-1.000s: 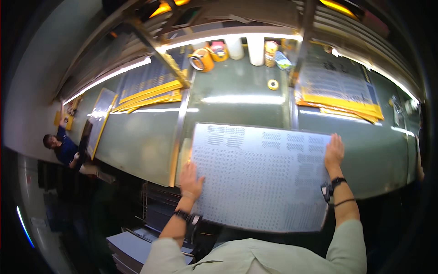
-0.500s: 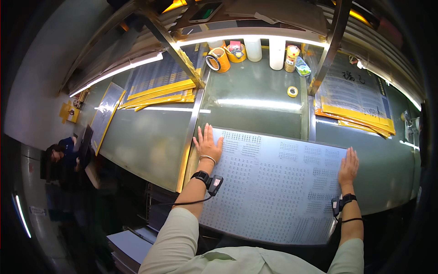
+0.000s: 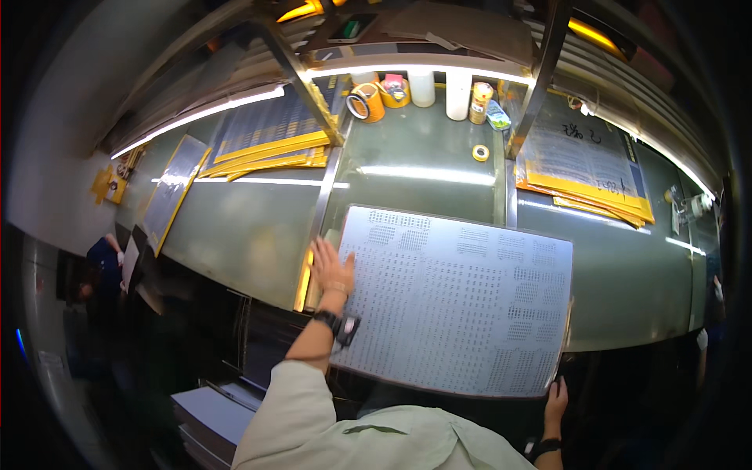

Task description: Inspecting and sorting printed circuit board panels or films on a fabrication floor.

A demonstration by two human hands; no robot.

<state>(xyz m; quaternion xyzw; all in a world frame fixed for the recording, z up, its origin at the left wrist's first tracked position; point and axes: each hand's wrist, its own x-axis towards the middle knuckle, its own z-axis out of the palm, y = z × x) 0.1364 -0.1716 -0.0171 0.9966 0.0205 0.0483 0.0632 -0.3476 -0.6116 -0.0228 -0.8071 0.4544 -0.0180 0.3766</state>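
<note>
A large pale grey printed panel (image 3: 439, 305) with rows of small dark marks lies tilted on the glass worktop, its near edge close to my body. My left hand (image 3: 333, 270) rests at its left edge, fingers stretched and spread. My right hand (image 3: 554, 403) is low beside the panel's near right corner. Its fingers look curled in shadow, and what they hold, if anything, cannot be made out. Both wrists carry dark strapped devices.
Tape rolls (image 3: 366, 103), white bottles (image 3: 459, 95) and a small yellow roll (image 3: 481, 153) stand at the back. Yellow-edged films lie in stacks left (image 3: 270, 149) and right (image 3: 583, 176). Metal posts (image 3: 539, 78) rise between them. A co-worker (image 3: 103, 262) is at far left.
My right hand has left the panel's far right edge and dropped to its near right corner. My left hand has slid nearer along the left edge. The panel has shifted slightly toward me.
</note>
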